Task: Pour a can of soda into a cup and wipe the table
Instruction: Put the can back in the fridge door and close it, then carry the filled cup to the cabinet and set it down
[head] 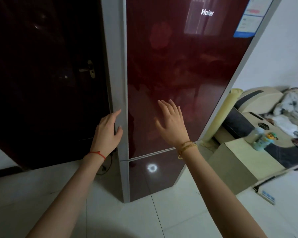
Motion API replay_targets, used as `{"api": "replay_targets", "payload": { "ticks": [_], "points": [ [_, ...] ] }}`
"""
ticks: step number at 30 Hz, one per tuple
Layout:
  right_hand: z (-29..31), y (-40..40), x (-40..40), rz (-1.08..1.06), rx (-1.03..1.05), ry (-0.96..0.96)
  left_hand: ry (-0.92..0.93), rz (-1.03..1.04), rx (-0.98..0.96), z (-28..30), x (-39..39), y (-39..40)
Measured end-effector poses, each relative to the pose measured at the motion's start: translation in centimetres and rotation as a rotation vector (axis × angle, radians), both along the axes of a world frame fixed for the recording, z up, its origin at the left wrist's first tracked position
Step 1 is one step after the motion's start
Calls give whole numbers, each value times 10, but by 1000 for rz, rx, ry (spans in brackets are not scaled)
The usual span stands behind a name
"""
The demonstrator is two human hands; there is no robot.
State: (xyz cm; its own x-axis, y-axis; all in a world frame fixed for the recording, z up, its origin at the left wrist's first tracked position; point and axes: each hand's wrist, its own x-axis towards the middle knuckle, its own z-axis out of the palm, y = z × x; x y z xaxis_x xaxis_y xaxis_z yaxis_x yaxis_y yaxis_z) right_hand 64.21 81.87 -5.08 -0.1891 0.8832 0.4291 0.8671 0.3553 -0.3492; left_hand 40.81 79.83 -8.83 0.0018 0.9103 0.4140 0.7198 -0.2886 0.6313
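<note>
At twelve o'clock from you stands the red fridge, upper door closed, and your left hand rests its fingers on the door's grey left edge, likely to pull it. Your right hand hovers at one o'clock, fingers spread, holding nothing. No can, cup or table shows, so the soda is presumably inside.
</note>
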Motion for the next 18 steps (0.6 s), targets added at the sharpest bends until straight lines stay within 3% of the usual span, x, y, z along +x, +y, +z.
{"api": "replay_targets", "payload": {
  "ticks": [18],
  "points": [
    [-34, -193, 182, -464, -225, 85, 216, -527, -72, -9, 173, -72]
  ]
}}
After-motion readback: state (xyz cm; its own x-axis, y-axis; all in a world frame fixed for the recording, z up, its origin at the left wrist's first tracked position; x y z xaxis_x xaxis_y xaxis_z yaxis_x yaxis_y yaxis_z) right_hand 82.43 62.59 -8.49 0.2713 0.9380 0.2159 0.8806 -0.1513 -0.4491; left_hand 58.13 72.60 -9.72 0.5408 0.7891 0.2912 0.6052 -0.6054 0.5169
